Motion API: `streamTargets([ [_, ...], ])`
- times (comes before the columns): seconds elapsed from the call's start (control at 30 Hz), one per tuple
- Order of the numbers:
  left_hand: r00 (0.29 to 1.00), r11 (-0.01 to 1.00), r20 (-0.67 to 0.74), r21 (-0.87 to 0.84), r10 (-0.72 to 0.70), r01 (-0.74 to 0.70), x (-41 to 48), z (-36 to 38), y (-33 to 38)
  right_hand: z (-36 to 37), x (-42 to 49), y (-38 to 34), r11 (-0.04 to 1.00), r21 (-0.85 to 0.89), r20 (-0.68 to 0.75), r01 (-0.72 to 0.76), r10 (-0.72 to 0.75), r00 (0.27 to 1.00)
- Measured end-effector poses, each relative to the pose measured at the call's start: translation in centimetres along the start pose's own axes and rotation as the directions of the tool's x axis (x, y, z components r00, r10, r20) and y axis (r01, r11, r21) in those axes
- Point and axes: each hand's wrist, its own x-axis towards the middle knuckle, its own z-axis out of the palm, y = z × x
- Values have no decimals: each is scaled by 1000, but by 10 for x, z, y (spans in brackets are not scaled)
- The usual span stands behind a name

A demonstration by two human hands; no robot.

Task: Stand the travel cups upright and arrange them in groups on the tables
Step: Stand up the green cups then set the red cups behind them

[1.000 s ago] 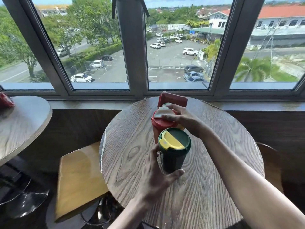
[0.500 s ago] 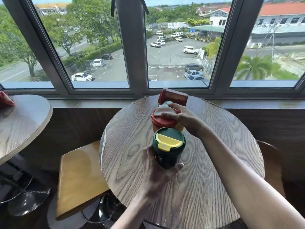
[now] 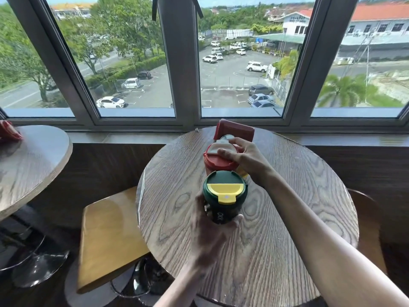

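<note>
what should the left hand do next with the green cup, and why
Probably lower the green cup onto the round table just in front of the red cup. The left hand holds it upright by the body, seemingly above the tabletop, while the right hand rests on the red cup's lid. Setting it down there would put the two in one group.

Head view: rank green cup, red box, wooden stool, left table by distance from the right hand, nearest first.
From the right hand:
1. Red box, just behind it by the window.
2. Green cup, just in front, in the left hand.
3. Wooden stool, lower left.
4. Left table, far left.
</note>
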Motion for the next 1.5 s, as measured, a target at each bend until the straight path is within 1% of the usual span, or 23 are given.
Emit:
streamTargets([
  [0.07, 999, 1000, -31, 24, -6, 7, 0, -1, 2, 2, 1, 0, 1000, 14, 6, -3, 3, 1000],
  [0.13, 999, 1000, -31, 8, -15, 16, 0, -2, 6, 3, 3, 1, 1000, 23, 9, 0, 0, 1000],
  [0.4, 1000, 998, 19, -58, -16, 17, 0, -5, 6, 0, 2, -2, 998, 53, 68, -24, 21, 997],
  [0.53, 999, 995, 42, -99, -9, 13, 0, -6, 5, 2, 1, -1, 999, 32, 71, -30, 28, 997],
  [0.73, 997, 996, 79, -87, -17, 24, -1, -6, 3, 2, -1, 1, 999, 16, 74, -31, 30, 997],
  [0.87, 995, 995, 98, -104, 13, -3, 1, -7, 1, 2, -3, 0, 1000, 10, 64, -23, 22, 998],
  [0.97, 986, 995, 165, -96, 9, 7, 5, -12, -3, 2, -7, -3, 1000, -18, 58, -1, 2, 998],
  [1.03, 972, 995, 236, -97, 8, 15, 4, -22, -5, -2, -9, -4, 999, -40, -32, 25, -26, 999],
  [1.07, 968, 996, 250, -86, 13, 8, 3, -28, -5, -5, -9, -3, 998, -49, -115, 28, -33, 993],
  [1.1, 973, 997, 230, -73, 19, -3, 3, -34, -4, -10, -8, -2, 998, -64, -208, 20, -33, 978],
  [1.13, 985, 998, 170, -63, 25, -14, 3, -41, -1, -14, -6, 0, 996, -87, -298, 5, -31, 954],
  [1.17, 997, 998, 75, -61, 27, -22, 7, -45, 3, -18, -4, 3, 991, -130, -373, -22, -28, 928],
  [1.2, 999, 996, -26, -80, 25, -27, 13, -49, 9, -22, -1, 7, 980, -187, -418, -71, -14, 908],
  [1.23, 995, 992, -99, -126, 17, -29, 23, -51, 17, -26, 3, 12, 960, -239, -429, -143, 28, 903],
  [1.27, 991, 985, -131, -168, 10, -32, 34, -52, 26, -27, 6, 16, 939, -263, -409, -219, 97, 907],
  [1.3, 993, 982, -120, -186, 16, -39, 48, -52, 37, -26, 7, 18, 921, -266, -367, -284, 175, 913],
  [1.33, 997, 985, -70, -168, 29, -41, 64, -51, 46, -24, 8, 21, 910, -253, -324, -330, 242, 915],
  [1.37, 999, 990, 13, -135, 39, -37, 80, -49, 53, -22, 9, 23, 900, -238, -294, -364, 291, 910],
  [1.43, 977, 998, 211, -55, 13, -2, 108, -42, 64, -16, 11, 26, 891, -229, -279, -392, 326, 903],
  [1.47, 960, 1000, 280, -23, -9, 16, 117, -38, 67, -14, 12, 28, 892, -220, -291, -394, 326, 900],
  [1.5, 948, 1000, 318, -7, -23, 27, 123, -34, 67, -11, 10, 25, 899, -202, -308, -389, 319, 896],
])
